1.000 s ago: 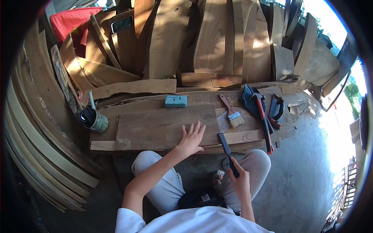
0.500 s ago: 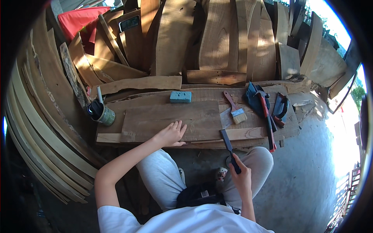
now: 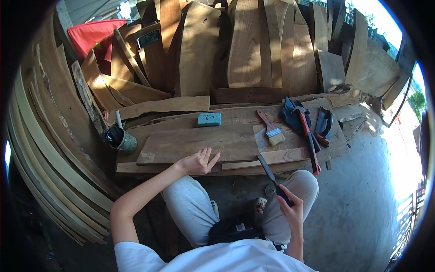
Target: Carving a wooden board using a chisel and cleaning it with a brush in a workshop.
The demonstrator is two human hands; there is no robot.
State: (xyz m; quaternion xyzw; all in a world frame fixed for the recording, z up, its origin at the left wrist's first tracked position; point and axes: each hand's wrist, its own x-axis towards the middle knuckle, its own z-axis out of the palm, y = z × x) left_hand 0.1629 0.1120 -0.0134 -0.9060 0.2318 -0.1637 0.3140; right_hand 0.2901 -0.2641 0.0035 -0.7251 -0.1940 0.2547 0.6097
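My left hand (image 3: 198, 162) is at the near edge of a broad brown wooden board (image 3: 181, 143) lying on the low bench. Its fingers stretch over the top face and the thumb is hidden, apparently under the edge. That near edge looks slightly raised above a narrow pale wood strip (image 3: 242, 165). In front of my right knee, my right hand (image 3: 292, 206) grips the dark handle of a flat-bladed chisel (image 3: 267, 168). The blade points up and left, its tip close to the board's near right corner.
On the bench (image 3: 317, 154) lie a turquoise block (image 3: 209, 119), a paintbrush (image 3: 272, 129), a red-and-black long-handled tool (image 3: 309, 138) and a small dark saw-like tool (image 3: 323, 127). A pot (image 3: 127, 143) holds tools at left. Wooden planks (image 3: 199, 50) lean behind; curved strips (image 3: 50, 167) stand left.
My left hand has shifted to the board's near edge, which has tilted up a little. My right hand has moved slightly right and nearer to me with the chisel.
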